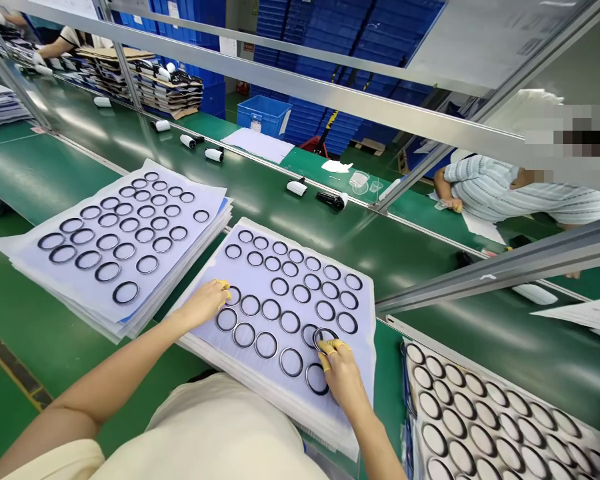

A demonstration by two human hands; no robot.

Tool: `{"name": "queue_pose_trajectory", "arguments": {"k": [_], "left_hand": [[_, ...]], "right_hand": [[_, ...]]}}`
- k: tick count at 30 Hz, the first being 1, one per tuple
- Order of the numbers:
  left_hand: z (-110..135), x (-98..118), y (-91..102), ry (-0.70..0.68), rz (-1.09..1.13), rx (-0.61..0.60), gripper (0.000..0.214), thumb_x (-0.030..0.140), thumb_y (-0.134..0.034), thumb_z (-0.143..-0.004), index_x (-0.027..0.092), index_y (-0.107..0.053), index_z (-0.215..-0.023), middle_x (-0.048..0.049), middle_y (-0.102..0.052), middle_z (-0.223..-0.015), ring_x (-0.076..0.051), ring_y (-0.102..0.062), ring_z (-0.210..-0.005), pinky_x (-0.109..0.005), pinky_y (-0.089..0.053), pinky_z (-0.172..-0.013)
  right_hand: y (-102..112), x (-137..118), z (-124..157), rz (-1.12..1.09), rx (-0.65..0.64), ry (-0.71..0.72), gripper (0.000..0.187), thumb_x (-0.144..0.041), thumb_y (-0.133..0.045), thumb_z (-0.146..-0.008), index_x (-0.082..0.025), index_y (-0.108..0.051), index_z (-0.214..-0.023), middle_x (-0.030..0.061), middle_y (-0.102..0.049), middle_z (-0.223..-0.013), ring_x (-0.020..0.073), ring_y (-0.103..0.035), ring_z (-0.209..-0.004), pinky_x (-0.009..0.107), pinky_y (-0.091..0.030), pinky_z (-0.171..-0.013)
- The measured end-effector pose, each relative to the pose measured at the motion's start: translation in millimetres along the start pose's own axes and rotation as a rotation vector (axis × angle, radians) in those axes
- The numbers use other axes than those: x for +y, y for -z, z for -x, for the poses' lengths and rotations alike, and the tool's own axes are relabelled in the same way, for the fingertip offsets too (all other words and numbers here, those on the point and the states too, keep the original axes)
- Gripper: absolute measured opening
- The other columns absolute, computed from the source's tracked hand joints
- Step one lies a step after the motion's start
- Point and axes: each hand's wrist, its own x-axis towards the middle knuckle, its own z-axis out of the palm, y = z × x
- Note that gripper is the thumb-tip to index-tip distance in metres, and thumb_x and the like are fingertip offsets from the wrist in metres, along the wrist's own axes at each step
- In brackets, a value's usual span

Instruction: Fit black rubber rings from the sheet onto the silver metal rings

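Note:
A stack of pale sheets (pixel 260 277) lies in front of me, with rows of black-and-silver rings on top. My left hand (pixel 207 305), with yellow finger cots, has its fingertips closed on the left edge of a ring (pixel 239 297) in the middle rows. Near the sheet's right side, my right hand (pixel 344 373) also wears yellow finger cots. It pinches a ring (pixel 325 330) that appears tilted and partly overlaps another ring (pixel 305 333) from my view. Just below that hand is a further ring (pixel 310 387), partly hidden by the fingers.
More rings lie on a second sheet stack (pixel 180 183) at left and a tray (pixel 410 413) at lower right. Beyond a metal frame (pixel 300 68), white-and-black parts (pixel 296 188) sit on the green conveyor (pixel 260 193). A co-worker (pixel 495 183) is across at right, another person's arm far left.

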Motion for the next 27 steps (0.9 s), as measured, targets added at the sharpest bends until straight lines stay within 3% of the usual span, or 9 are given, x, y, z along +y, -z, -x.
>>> {"name": "queue_pose_trajectory", "arguments": {"k": [4,8,12,15,18,21,24,27], "left_hand": [[0.0,-9.5,-6.4,0.02,0.025,-0.041,0.026,-0.004,-0.053,-0.078,0.015,-0.07,-0.083,-0.0135,-0.06,-0.11,-0.026,-0.055,-0.098,-0.042,-0.042,-0.091],[-3.0,-6.2,-6.9,0.043,0.162,0.008,0.021,-0.004,-0.056,-0.076,0.014,-0.066,-0.072,-0.0119,-0.06,-0.101,-0.025,-0.055,-0.094,-0.041,-0.042,-0.09],[0.2,7.8,6.2,0.056,0.391,0.095,0.013,0.012,-0.056,-0.084,0.017,-0.063,-0.074,-0.0041,-0.06,-0.094,-0.022,-0.055,-0.095,-0.034,-0.043,-0.091],[8.6,29.0,21.4,0.064,0.555,0.107,0.011,0.027,-0.051,-0.09,0.019,-0.059,-0.087,-0.0037,-0.063,-0.094,-0.02,-0.058,-0.092,-0.034,-0.047,-0.086],[19.1,58.3,34.9,0.049,0.79,0.029,0.023,0.039,-0.045,-0.095,0.018,-0.053,-0.088,-0.0033,-0.065,-0.087,-0.017,-0.063,-0.079,-0.032,-0.051,-0.076],[28.2,87.0,42.6,0.036,1.239,-0.125,0.032,0.048,-0.058,-0.089,0.017,-0.054,-0.083,-0.0007,-0.064,-0.075,-0.014,-0.063,-0.07,-0.028,-0.05,-0.07],[33.4,106.4,44.8,0.026,1.491,-0.265,0.035,0.048,-0.067,-0.083,0.015,-0.055,-0.081,-0.0007,-0.066,-0.072,-0.012,-0.064,-0.067,-0.023,-0.048,-0.065],[34.6,115.4,44.9,0.026,1.62,-0.346,0.033,0.043,-0.069,-0.083,0.013,-0.057,-0.08,-0.0011,-0.067,-0.071,-0.011,-0.065,-0.065,-0.021,-0.047,-0.062]], "right_hand": [[-6.6,4.3,-4.2,0.004,-0.056,0.002,0.026,-0.05,-0.075,-0.068,-0.024,-0.074,-0.073,0.0105,-0.062,-0.077,0.0345,-0.054,-0.085,0.059,-0.037,-0.091],[-6.2,-5.2,-7.6,-0.049,-0.007,-0.046,0.022,-0.044,-0.079,-0.064,-0.024,-0.071,-0.07,0.0089,-0.062,-0.075,0.0334,-0.054,-0.084,0.055,-0.037,-0.09],[-4.3,-34.7,-0.4,-0.204,0.088,-0.168,0.022,-0.046,-0.072,-0.073,-0.025,-0.066,-0.079,0.0048,-0.064,-0.075,0.0253,-0.056,-0.073,0.038,-0.045,-0.066],[-4.8,-70.6,14.0,-0.417,0.102,-0.292,0.03,-0.052,-0.062,-0.082,-0.023,-0.062,-0.087,0.0019,-0.064,-0.072,0.0155,-0.049,-0.053,0.028,-0.038,-0.047],[-8.1,-108.0,29.7,-0.606,0.057,-0.378,0.037,-0.058,-0.065,-0.078,-0.021,-0.061,-0.083,0.0016,-0.065,-0.07,0.0094,-0.039,-0.044,0.023,-0.031,-0.039],[-12.8,-135.3,41.7,-0.799,0.009,-0.45,0.036,-0.055,-0.073,-0.073,-0.02,-0.062,-0.076,-0.0018,-0.061,-0.061,0.0062,-0.035,-0.04,0.02,-0.029,-0.036],[-16.4,-149.1,49.3,-1.04,-0.065,-0.518,0.03,-0.046,-0.079,-0.072,-0.019,-0.065,-0.074,-0.0026,-0.062,-0.058,0.0037,-0.036,-0.037,0.018,-0.029,-0.036],[-17.6,-153.6,53.3,-1.108,-0.106,-0.53,0.026,-0.043,-0.079,-0.073,-0.019,-0.069,-0.076,-0.0002,-0.067,-0.065,0.0033,-0.041,-0.036,0.017,-0.029,-0.036]]}}
